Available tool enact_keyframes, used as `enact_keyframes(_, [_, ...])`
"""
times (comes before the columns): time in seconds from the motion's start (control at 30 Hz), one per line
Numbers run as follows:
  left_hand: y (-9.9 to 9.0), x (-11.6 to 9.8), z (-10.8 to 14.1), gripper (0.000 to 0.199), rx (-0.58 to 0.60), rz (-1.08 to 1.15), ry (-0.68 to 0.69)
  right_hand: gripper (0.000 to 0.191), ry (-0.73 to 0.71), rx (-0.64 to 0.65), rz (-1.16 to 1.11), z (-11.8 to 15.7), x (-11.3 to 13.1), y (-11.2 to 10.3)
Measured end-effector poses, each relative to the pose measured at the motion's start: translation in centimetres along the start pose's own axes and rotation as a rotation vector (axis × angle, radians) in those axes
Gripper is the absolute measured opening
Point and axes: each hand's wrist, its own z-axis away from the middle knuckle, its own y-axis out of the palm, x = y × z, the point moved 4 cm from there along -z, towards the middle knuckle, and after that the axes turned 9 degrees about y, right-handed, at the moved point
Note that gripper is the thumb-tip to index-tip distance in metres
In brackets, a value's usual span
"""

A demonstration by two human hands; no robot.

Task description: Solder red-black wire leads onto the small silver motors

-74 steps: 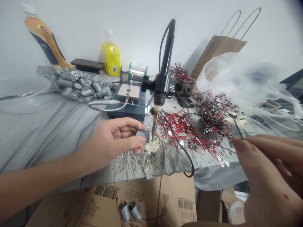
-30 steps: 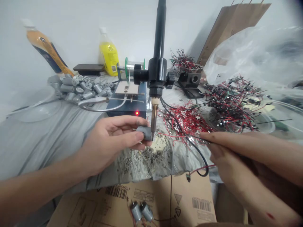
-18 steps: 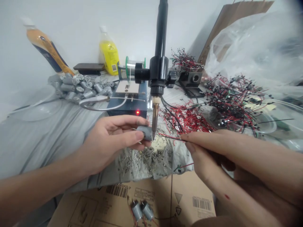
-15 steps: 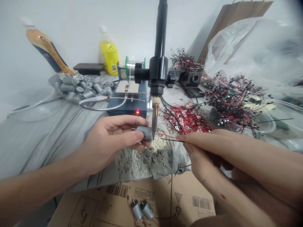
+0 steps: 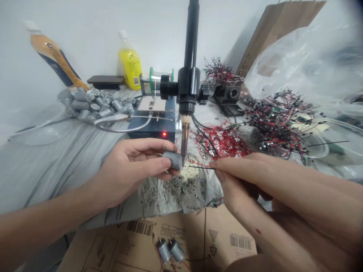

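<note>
My left hand (image 5: 133, 170) pinches a small grey DC motor (image 5: 172, 160) between thumb and fingers. The tip of a soldering iron (image 5: 185, 141) points straight down and meets the motor's end at its right side. My right hand (image 5: 241, 175) pinches a thin black wire (image 5: 200, 167) between its fingertips. The wire's bare end reaches left, close to the iron tip and motor, and I cannot tell whether it touches them. The iron's black holder (image 5: 188, 85) rises above the tip.
Red-and-black wire leads (image 5: 221, 141) lie in heaps right of the iron, with another heap (image 5: 279, 121) beyond. Grey motors (image 5: 93, 105) are piled back left. Solder clippings (image 5: 172, 194) cover the grey sheet's front edge. A cardboard box (image 5: 181, 236) sits below, with two motors on it.
My right hand has moved left from the wire heaps, bringing the black wire close to the motor. My left hand still holds the motor at the iron tip.
</note>
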Motion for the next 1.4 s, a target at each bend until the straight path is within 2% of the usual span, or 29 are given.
enact_keyframes(0.17, [0.1,0.0,0.0,0.022,0.000,-0.011,-0.006,0.019,0.000,0.042,-0.015,-0.4,0.3,-0.1])
enact_keyframes(0.37, [0.0,-0.1,0.0,0.020,0.008,-0.004,-0.010,0.019,0.012,-0.002,0.044,0.1,0.5,0.0])
enact_keyframes(0.53, [0.0,-0.1,0.0,0.018,0.033,0.029,-0.004,0.019,0.019,0.039,0.000,0.1,0.3,0.3])
enact_keyframes(0.97, [-0.4,0.1,-0.2,0.023,0.037,-0.019,-0.020,0.020,0.020,0.034,-0.017,0.0,0.2,0.0])
enact_keyframes(1.07, [-0.8,0.4,-0.3,0.024,0.075,-0.093,-0.052,0.020,0.037,0.045,-0.021,0.4,-0.1,-0.2])
enact_keyframes(1.23, [-1.4,1.0,-0.7,0.024,0.131,-0.276,-0.116,0.016,0.085,-0.019,-0.019,1.4,-1.0,-1.1])
enact_keyframes(1.4, [-1.7,1.8,-1.2,0.030,0.221,-0.448,0.000,0.025,-0.025,-0.002,0.019,1.9,-1.4,-2.2])
